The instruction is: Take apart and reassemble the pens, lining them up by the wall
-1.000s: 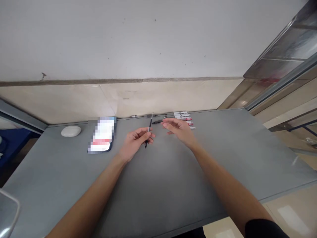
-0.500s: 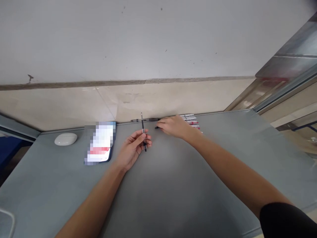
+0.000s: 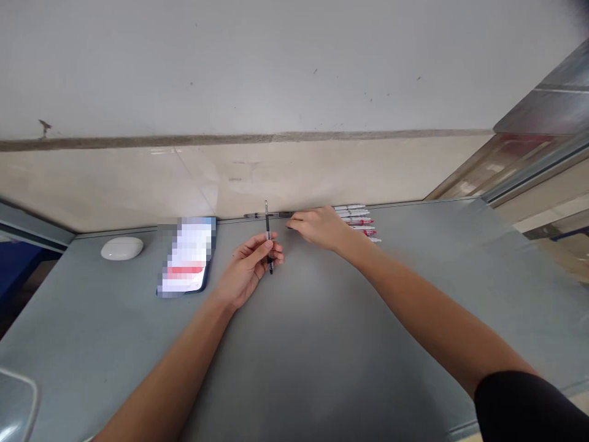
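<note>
My left hand (image 3: 251, 264) is closed round a clear-and-black pen (image 3: 269, 227), held nearly upright with its pale tip up and its black end down. At the back of the table, my right hand (image 3: 317, 224) is closed with fingertips pinched. A small dark end of what looks like a pen pokes out under those fingertips; the rest is hidden by the hand. Just behind the fingers, a clear-and-dark pen (image 3: 260, 215) lies along the wall. Several white pens (image 3: 350, 213), some with red parts, lie in a row beyond my right hand, partly covered by it.
A phone (image 3: 186, 258) with a lit, blurred screen lies left of my left hand. Farther left sits a white rounded case (image 3: 122, 248). A tiled wall (image 3: 322, 172) borders the grey table (image 3: 294, 344) at the back. A pale cable-like loop (image 3: 34, 399) is at lower left.
The view has tipped down slightly. My left hand keeps the pen upright, and my right hand stays at the pens, with only a slight shift of its fingers.
</note>
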